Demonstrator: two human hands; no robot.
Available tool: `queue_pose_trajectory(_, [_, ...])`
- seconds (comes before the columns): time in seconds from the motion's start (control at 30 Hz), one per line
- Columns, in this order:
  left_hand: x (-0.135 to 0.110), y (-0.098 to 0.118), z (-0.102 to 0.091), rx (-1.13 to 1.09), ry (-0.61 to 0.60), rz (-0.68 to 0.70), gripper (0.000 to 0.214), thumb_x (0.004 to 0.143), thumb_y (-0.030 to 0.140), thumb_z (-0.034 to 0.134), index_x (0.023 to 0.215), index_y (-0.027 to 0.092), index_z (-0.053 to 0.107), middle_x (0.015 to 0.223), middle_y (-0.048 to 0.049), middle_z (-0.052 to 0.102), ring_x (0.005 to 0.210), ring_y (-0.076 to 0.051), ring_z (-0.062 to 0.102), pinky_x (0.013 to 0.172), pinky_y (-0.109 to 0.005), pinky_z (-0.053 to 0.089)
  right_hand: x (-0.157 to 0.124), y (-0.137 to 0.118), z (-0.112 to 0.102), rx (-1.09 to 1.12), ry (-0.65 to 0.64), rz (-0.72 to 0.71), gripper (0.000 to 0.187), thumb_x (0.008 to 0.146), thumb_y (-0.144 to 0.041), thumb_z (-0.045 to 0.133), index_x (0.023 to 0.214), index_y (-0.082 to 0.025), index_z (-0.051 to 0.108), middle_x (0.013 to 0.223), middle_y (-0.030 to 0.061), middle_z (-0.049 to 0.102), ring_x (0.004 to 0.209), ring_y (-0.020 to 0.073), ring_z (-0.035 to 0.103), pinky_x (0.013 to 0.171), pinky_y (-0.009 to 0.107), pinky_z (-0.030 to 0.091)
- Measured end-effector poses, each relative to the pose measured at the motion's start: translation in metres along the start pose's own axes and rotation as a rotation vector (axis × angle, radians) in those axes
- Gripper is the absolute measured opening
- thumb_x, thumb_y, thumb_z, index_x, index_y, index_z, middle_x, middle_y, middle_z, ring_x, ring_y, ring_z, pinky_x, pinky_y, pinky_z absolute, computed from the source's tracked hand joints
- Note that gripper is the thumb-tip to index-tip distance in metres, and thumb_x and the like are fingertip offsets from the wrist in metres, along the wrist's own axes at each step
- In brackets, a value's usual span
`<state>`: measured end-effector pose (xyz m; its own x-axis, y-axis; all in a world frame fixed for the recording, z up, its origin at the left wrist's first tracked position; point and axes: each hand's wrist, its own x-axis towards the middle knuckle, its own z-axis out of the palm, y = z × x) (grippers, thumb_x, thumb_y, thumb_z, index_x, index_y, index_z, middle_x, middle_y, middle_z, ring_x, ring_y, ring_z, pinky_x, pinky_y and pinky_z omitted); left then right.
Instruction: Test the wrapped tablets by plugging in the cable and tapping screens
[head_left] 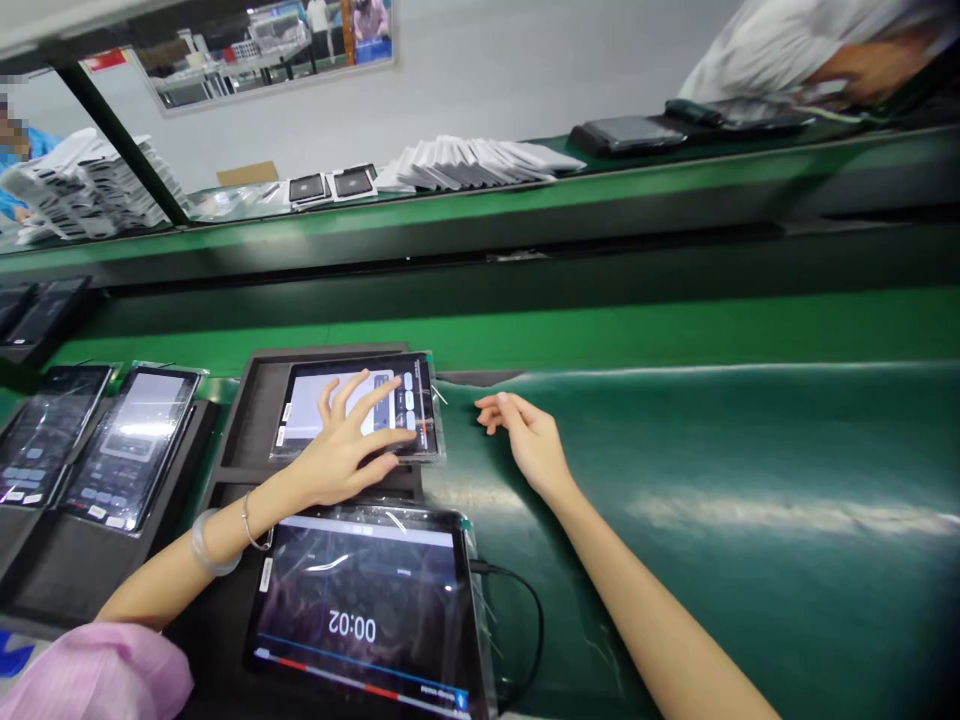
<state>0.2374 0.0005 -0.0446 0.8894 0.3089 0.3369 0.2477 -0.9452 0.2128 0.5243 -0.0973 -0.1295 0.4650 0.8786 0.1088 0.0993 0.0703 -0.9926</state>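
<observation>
My left hand (349, 440) is spread over a tablet (304, 410) with a lit white screen, its fingertips on or just above the glass near a column of rounded buttons. That tablet lies in a dark foam tray (251, 420) and has clear film at its edges. Nearer to me, a second film-covered tablet (360, 580) shows "00:02" upside down, with a black cable (536, 600) plugged into its right side. Right of the first tablet, my right hand (529, 440) hovers above the green surface, fingers curled together with thumb against them; I see nothing in it.
Two more tablets (135, 440) lie in a tray at left. Across the green bench (712, 450), a raised shelf (525, 200) holds a row of white sleeves (480, 160) and a stack of white packaging (90, 185). Another person's arm (862, 70) works at upper right.
</observation>
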Motion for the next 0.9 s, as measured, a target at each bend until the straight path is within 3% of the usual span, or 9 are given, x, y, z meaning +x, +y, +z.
queue_pose_trajectory(0.07, [-0.01,0.014,-0.005,-0.019,-0.02,0.118,0.035,0.102,0.042,0.052,0.13,0.034,0.071,0.17,-0.0058,0.028,0.155,-0.041,0.013,0.12,-0.069,0.009,0.0,-0.001,0.001,0.013,0.006,0.0,0.055,0.096,-0.07,0.059,0.09,-0.017,0.074,0.077,0.0057,0.066,0.066,0.0176,0.057,0.067,0.033,0.046])
queue_pose_trajectory(0.17, [-0.027,0.04,-0.009,-0.048,-0.044,0.468,0.036,0.096,0.057,0.056,0.124,0.041,0.073,0.163,0.0038,0.042,0.155,-0.037,0.018,0.124,-0.065,0.008,0.001,-0.001,0.002,0.029,0.012,0.001,0.057,0.094,-0.072,0.059,0.089,-0.017,0.074,0.076,0.0057,0.066,0.065,0.0174,0.057,0.066,0.033,0.045])
queue_pose_trajectory(0.23, [-0.039,0.055,-0.01,-0.04,-0.037,0.721,0.044,0.095,0.068,0.049,0.124,0.045,0.072,0.161,0.0125,0.043,0.157,-0.033,0.015,0.127,-0.06,0.011,0.001,-0.001,0.003,0.039,0.015,0.0,0.058,0.093,-0.073,0.06,0.089,-0.017,0.074,0.076,0.0055,0.066,0.065,0.0171,0.057,0.065,0.033,0.045])
queue_pose_trajectory(0.3, [-0.05,0.062,-0.01,0.005,-0.033,0.874,0.052,0.096,0.074,0.04,0.129,0.045,0.07,0.163,0.0164,0.039,0.159,-0.028,0.01,0.128,-0.055,0.018,0.001,-0.001,0.004,0.049,0.018,-0.003,0.058,0.092,-0.074,0.061,0.088,-0.018,0.074,0.075,0.0052,0.066,0.064,0.0168,0.057,0.065,0.032,0.045])
queue_pose_trajectory(0.4, [-0.06,0.059,-0.015,0.132,-0.069,0.804,0.053,0.1,0.07,0.041,0.134,0.039,0.068,0.164,0.0135,0.037,0.161,-0.022,0.009,0.131,-0.051,0.015,0.0,-0.002,0.005,0.057,0.02,-0.008,0.058,0.092,-0.074,0.062,0.088,-0.018,0.074,0.075,0.0052,0.066,0.064,0.0166,0.057,0.064,0.032,0.045])
queue_pose_trajectory(0.53, [-0.071,0.051,-0.034,0.194,-0.057,0.576,0.045,0.105,0.058,0.044,0.125,0.032,0.073,0.161,0.0074,0.043,0.16,-0.026,0.014,0.13,-0.059,-0.002,0.0,-0.004,0.005,0.06,0.02,-0.015,0.059,0.092,-0.075,0.062,0.087,-0.017,0.074,0.075,0.0054,0.066,0.064,0.0164,0.057,0.064,0.032,0.045])
queue_pose_trajectory(0.73, [-0.108,0.061,-0.043,0.119,0.028,0.655,0.047,0.101,0.065,0.044,0.12,0.036,0.076,0.16,0.0079,0.045,0.159,-0.031,0.015,0.13,-0.061,0.002,0.0,-0.005,0.006,0.064,0.011,-0.013,0.061,0.089,-0.077,0.063,0.086,-0.018,0.074,0.074,0.0053,0.066,0.064,0.0166,0.057,0.063,0.031,0.045])
queue_pose_trajectory(0.9, [-0.136,0.064,-0.035,0.107,-0.058,0.492,0.045,0.096,0.065,0.052,0.124,0.037,0.074,0.163,0.0083,0.042,0.156,-0.032,0.021,0.129,-0.058,0.004,0.001,-0.005,0.006,0.044,0.009,-0.015,0.06,0.089,-0.076,0.064,0.086,-0.017,0.074,0.074,0.0055,0.065,0.064,0.0167,0.057,0.062,0.031,0.045])
